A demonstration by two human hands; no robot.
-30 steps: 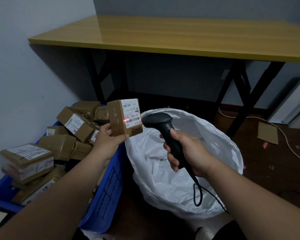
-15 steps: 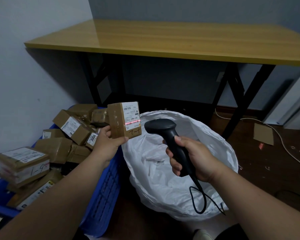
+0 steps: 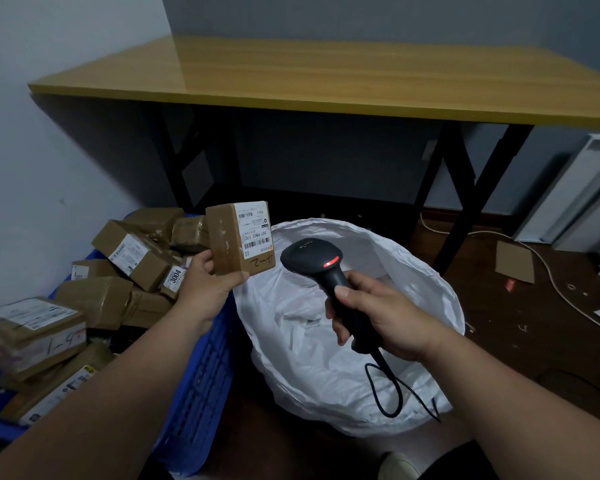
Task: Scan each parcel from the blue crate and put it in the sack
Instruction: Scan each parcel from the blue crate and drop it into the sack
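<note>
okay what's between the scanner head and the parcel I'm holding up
Nothing solid: in the head view, a narrow gap separates the scanner from the parcel, with only the white sack behind.

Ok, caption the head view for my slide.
Left hand holds a labelled parcel beside the scanner gripped in the right hand, above the white sack.

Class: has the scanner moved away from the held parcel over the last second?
Yes. The scanner has dropped lower and slightly right of the parcel, judged against the sack rim.
</note>
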